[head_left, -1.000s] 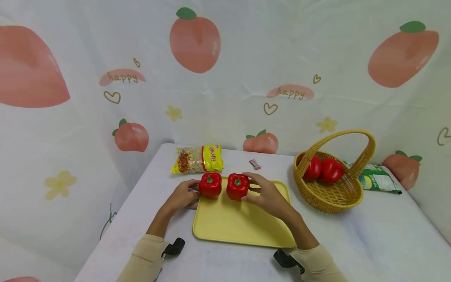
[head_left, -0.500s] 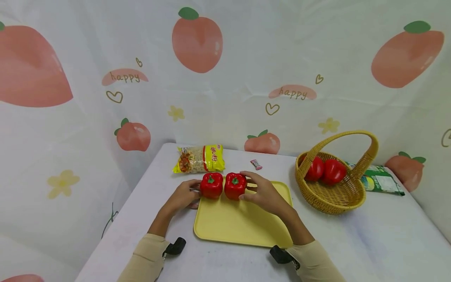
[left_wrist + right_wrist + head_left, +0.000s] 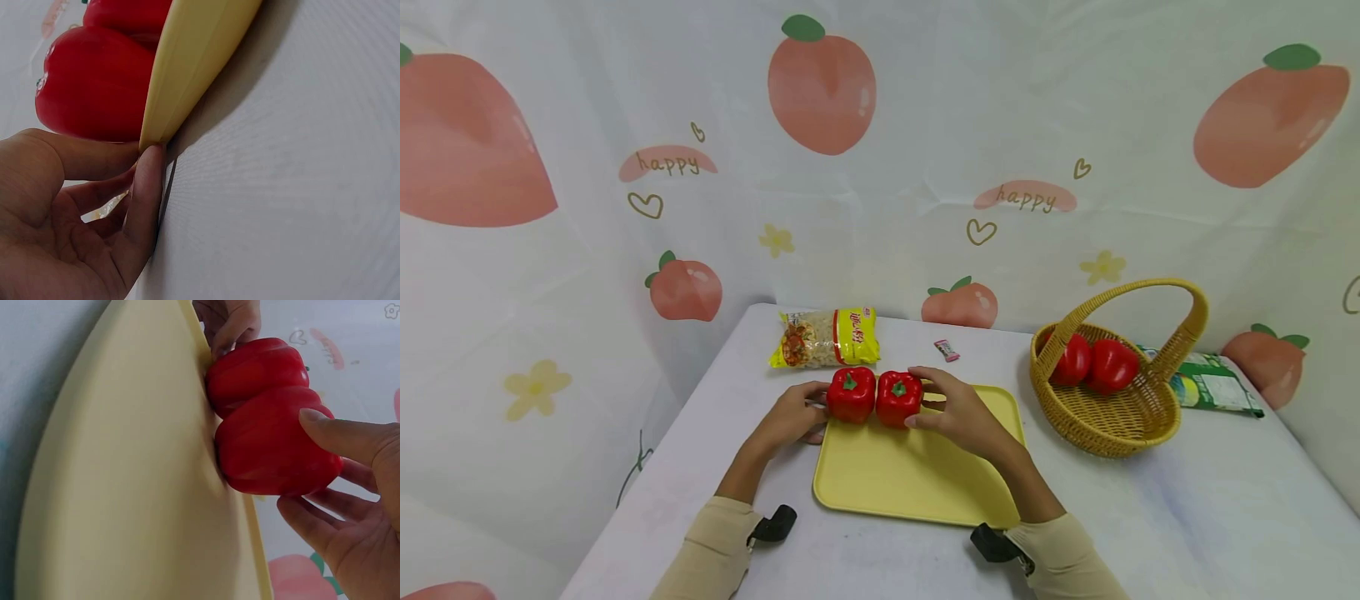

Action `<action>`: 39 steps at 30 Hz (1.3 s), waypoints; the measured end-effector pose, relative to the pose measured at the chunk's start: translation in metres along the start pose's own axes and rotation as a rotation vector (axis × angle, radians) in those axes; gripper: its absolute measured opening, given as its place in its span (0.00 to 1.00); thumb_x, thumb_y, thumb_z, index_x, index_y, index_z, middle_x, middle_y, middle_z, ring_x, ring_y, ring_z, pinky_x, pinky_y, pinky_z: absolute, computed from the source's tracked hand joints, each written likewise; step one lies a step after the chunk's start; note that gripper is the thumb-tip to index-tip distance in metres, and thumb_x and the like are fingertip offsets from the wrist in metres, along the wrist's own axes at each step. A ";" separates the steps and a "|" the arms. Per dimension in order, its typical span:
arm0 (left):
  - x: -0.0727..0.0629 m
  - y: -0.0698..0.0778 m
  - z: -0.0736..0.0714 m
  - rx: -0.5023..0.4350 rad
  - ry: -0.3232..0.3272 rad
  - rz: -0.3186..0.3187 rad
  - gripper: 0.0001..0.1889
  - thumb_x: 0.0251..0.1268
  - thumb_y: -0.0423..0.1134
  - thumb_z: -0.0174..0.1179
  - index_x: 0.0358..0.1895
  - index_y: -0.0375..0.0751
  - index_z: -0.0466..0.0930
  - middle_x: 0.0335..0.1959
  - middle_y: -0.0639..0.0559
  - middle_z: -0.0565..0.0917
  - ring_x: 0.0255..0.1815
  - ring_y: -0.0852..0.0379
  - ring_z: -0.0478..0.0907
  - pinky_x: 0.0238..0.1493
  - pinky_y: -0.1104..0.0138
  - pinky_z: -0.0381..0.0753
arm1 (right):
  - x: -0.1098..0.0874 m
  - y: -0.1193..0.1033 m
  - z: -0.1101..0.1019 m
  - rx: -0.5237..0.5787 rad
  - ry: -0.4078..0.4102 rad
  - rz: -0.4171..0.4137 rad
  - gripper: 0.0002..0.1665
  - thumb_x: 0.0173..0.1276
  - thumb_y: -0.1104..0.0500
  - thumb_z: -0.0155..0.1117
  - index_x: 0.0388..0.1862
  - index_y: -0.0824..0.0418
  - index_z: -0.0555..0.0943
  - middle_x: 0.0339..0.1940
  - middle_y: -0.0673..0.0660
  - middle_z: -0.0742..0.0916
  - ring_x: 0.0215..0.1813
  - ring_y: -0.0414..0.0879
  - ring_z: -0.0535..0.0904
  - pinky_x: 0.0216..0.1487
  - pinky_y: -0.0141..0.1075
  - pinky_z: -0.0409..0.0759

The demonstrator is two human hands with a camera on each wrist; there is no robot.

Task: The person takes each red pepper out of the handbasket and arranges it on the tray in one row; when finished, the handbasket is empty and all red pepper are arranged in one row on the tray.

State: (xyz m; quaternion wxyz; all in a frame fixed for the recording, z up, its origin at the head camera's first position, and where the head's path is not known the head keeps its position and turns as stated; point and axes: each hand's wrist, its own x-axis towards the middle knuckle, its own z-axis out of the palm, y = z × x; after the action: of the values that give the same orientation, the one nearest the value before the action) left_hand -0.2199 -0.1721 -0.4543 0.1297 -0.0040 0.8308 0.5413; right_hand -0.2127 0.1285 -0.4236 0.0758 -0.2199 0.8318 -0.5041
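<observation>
Two red bell peppers stand side by side, touching, on the far-left part of a yellow tray (image 3: 917, 479). My right hand (image 3: 958, 417) holds the right bell pepper (image 3: 898, 402), with the thumb (image 3: 331, 428) on its near side and fingers round the other side, as the right wrist view shows. My left hand (image 3: 790, 417) pinches the tray's left rim (image 3: 159, 119), right beside the left bell pepper (image 3: 852, 395). In the left wrist view one fingertip (image 3: 150, 165) presses against the rim's outer side. Both peppers are upright, green stems up.
Behind the tray lies a yellow-ended food packet (image 3: 827, 337), with a small pink-wrapped sweet (image 3: 947, 350) to its right. A wicker basket (image 3: 1093, 429) with a tall handle holds two red peppers (image 3: 1112, 365). A green packet (image 3: 1217, 385) lies behind the basket.
My right hand has brought its bell pepper leftwards and down onto the tray, so the gap to the left pepper has closed. The left hand has stayed at the tray's rim.
</observation>
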 end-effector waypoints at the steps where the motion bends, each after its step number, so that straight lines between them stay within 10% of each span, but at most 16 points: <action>1: 0.000 0.000 0.000 -0.004 0.001 -0.004 0.30 0.66 0.30 0.59 0.73 0.36 0.75 0.60 0.39 0.82 0.47 0.51 0.84 0.35 0.61 0.93 | 0.000 0.000 0.000 -0.001 0.003 0.000 0.42 0.66 0.58 0.79 0.78 0.59 0.72 0.74 0.61 0.79 0.69 0.62 0.81 0.67 0.54 0.84; 26: 0.000 0.001 -0.002 -0.006 -0.003 -0.003 0.29 0.67 0.30 0.58 0.74 0.36 0.74 0.62 0.38 0.81 0.47 0.51 0.85 0.36 0.61 0.93 | -0.003 -0.002 -0.005 -0.028 0.040 -0.032 0.44 0.65 0.58 0.80 0.78 0.60 0.72 0.74 0.62 0.79 0.71 0.60 0.79 0.67 0.54 0.84; 39: 0.000 0.000 -0.001 -0.007 -0.007 -0.009 0.29 0.67 0.30 0.57 0.74 0.36 0.75 0.64 0.38 0.81 0.48 0.51 0.84 0.36 0.60 0.93 | -0.025 -0.001 -0.034 -0.140 0.254 -0.234 0.27 0.66 0.62 0.78 0.64 0.59 0.84 0.59 0.57 0.88 0.59 0.55 0.86 0.52 0.46 0.92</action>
State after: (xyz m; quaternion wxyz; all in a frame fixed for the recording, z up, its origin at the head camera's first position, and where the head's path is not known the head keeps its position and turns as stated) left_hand -0.2203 -0.1732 -0.4542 0.1351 -0.0063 0.8285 0.5435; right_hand -0.2020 0.1663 -0.4093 -0.1044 -0.2547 0.8364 -0.4740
